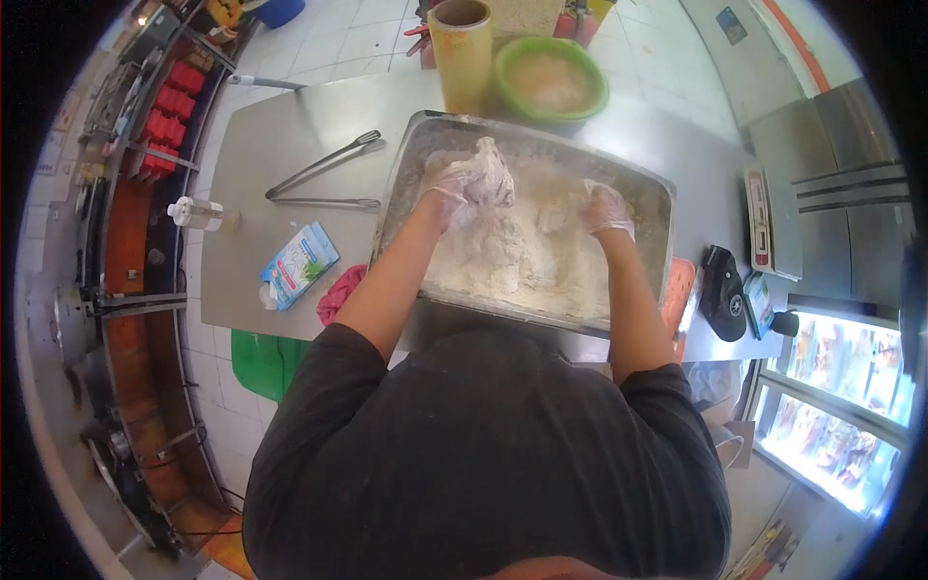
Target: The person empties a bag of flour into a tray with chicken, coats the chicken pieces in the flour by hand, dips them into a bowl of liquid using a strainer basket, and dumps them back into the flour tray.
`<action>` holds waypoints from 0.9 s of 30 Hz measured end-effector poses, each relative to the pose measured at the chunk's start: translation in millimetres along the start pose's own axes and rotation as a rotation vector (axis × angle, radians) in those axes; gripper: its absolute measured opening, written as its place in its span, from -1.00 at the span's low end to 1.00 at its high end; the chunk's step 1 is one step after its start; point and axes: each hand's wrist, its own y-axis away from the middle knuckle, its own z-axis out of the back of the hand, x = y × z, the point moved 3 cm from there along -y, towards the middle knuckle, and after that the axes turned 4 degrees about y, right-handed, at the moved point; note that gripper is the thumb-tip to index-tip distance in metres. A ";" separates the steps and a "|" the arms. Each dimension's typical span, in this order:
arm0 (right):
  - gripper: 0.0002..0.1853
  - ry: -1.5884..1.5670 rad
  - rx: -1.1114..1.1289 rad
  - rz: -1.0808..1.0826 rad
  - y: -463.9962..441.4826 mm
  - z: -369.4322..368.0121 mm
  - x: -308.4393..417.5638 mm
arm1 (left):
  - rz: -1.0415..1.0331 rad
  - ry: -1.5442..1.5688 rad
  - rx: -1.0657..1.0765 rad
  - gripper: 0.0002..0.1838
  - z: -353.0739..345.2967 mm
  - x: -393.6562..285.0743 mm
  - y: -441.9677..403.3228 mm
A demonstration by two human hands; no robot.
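A large metal tray holds white flour, with lumpy coated pieces partly buried in it. My left hand, in a clear plastic glove, grips a flour-coated piece of meat above the tray's left half. What kind of meat it is does not show under the coating. On the right side, my right hand, gloved too, is low over the flour with its fingers curled in. Flour dust blurs those fingertips, so anything inside them is hidden.
Tongs, a blue packet and a pink cloth lie left of the tray. Behind it stand a tall yellow container and a green basin. To the right are a black cap and a scale.
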 end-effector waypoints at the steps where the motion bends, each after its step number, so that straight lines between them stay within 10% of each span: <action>1: -0.45 -0.005 -0.002 -0.005 -5.7 4.3 1.4 | -0.039 -0.086 -0.024 -0.73 3.8 -1.2 0.2; 2: -0.40 -0.043 0.022 -0.040 -11.1 6.1 3.2 | -0.034 -0.094 -0.021 -0.73 4.8 -1.0 -2.3; 4: -0.33 -0.088 0.043 -0.082 -5.1 18.4 15.0 | 0.044 -1.051 -0.245 -0.63 -6.7 -13.4 7.3; 11: -0.21 -0.197 0.470 0.430 -41.5 -59.5 69.6 | -0.066 -1.723 -0.088 -0.44 -44.2 -13.6 12.7; 13: -0.33 -0.181 0.457 0.328 -5.1 -22.2 96.1 | 0.011 -0.777 -0.271 -0.45 -36.3 -12.3 15.8; 18: -0.51 -0.412 0.236 0.236 3.0 -17.5 101.3 | -0.280 -1.141 -0.188 -0.55 -27.3 -16.6 15.8; 20: -0.55 0.547 0.319 0.715 2.3 -16.2 118.2 | -0.437 -1.389 -0.175 -0.58 -31.4 -12.4 18.5; 21: -0.55 0.551 0.317 0.715 3.5 -10.7 116.2 | -0.356 -1.368 -0.136 -0.59 -46.9 -17.8 23.9; 23: -0.58 -0.171 0.054 0.396 4.1 13.1 103.5 | -0.279 -1.342 -0.096 -0.59 -59.1 -18.0 27.8; 27: -0.52 -0.362 0.113 0.505 25.5 38.0 112.6 | -0.390 -1.405 0.019 -0.60 -86.5 -16.7 46.2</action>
